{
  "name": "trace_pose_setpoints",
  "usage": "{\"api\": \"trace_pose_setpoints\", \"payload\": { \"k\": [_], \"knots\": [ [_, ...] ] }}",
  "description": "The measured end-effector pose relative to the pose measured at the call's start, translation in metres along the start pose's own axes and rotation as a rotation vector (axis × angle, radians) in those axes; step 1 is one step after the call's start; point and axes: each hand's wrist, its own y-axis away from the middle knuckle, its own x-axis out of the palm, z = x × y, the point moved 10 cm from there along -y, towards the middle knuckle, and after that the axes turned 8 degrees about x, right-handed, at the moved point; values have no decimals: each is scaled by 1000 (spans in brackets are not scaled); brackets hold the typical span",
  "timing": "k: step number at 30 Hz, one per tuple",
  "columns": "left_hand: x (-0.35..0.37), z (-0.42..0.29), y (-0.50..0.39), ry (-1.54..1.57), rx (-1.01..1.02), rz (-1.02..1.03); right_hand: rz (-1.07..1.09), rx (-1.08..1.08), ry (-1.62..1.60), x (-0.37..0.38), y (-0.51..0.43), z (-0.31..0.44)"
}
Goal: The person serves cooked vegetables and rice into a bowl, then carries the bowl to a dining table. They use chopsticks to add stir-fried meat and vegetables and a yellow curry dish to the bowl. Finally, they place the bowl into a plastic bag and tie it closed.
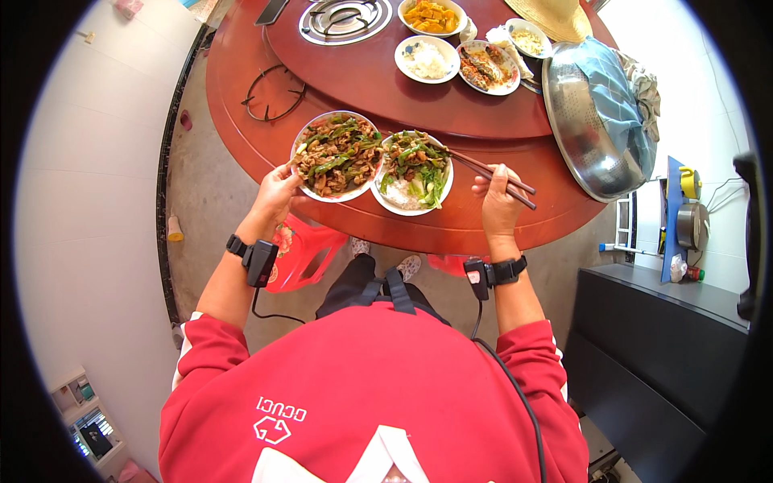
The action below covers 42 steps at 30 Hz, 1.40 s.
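Observation:
My left hand grips the left rim of a bowl of stir-fried meat with green peppers. Against its right side is a smaller bowl of white rice, topped with the same stir-fry and leafy greens. In my right hand is a pair of dark wooden chopsticks. Their tips reach the food at the upper right of the rice bowl; whether they pinch a piece cannot be made out. Both bowls are at the near side of the round red wooden table.
On the raised turntable are a bowl of rice, a fish plate, a bowl of orange chunks and a burner. A metal colander leans at right. A pot-support ring lies left; a red plastic stool stands below.

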Motion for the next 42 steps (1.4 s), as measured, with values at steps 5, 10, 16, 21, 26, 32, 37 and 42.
{"api": "trace_pose_setpoints", "payload": {
  "k": [5, 10, 16, 21, 26, 32, 37, 42],
  "knots": [
    [4, 1, -2, 29, -20, -3, -26, 140, 12, -9, 13, -12],
    [9, -10, -25, 26, -1, 47, -61, -127, 139, -16, 30, 42],
    [32, -37, -84, 61, -48, 139, 42, -293, 376, 26, 33, 89],
    [53, -87, -144, 36, -26, 231, -44, -105, 261, 29, 25, 90],
    [78, -154, -226, -59, 28, 271, -128, 165, 133, 23, 27, 69],
    [161, -236, -349, -143, 89, 364, -284, 348, -28, 0, 35, 46],
    [251, -261, -426, -174, 102, 508, -378, 407, -184, -11, 44, 29],
    [322, -248, -492, -198, 104, 543, -423, 510, -301, -10, 52, 11]
  ]
}}
